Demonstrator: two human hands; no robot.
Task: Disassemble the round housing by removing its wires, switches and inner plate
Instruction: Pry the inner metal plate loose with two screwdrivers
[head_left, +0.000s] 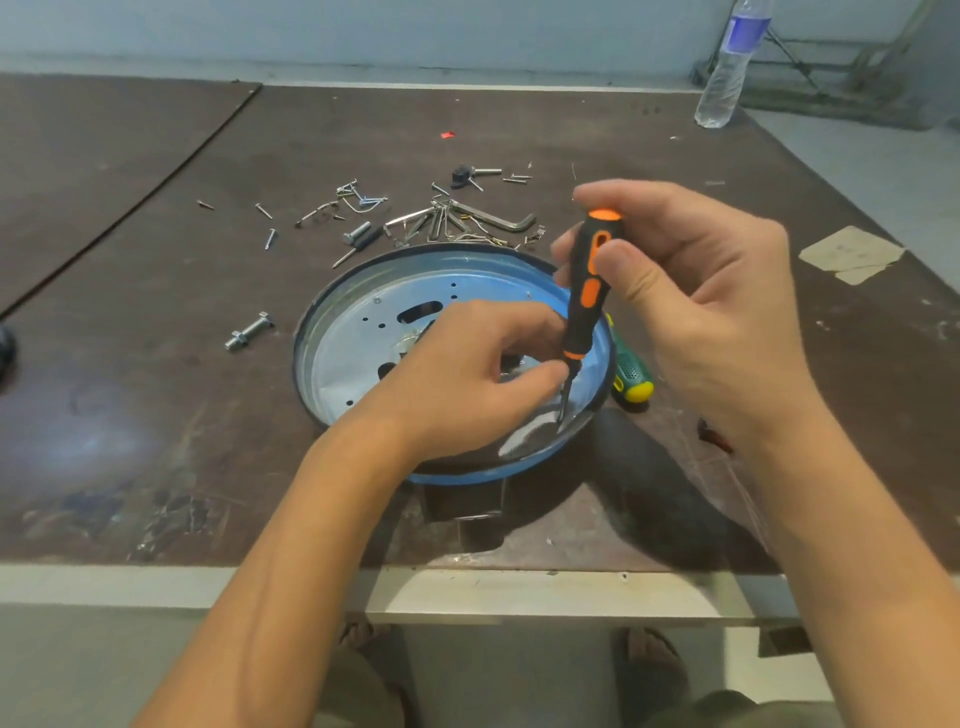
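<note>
Seen from the head camera, the round housing (304, 358) sits on the bench (156, 374) near its front edge. The black-and-orange screwdriver (584, 291) has its tip down at the near right edge of the inner plate (348, 358), and a slip there would, I judge, jab the left hand (467, 374), whose curled fingers lie right beside the shaft. The right hand (701, 291) is raised above the housing, its grip clamped round the near-upright handle; whether the left grip pinches the shaft I cannot tell.
</note>
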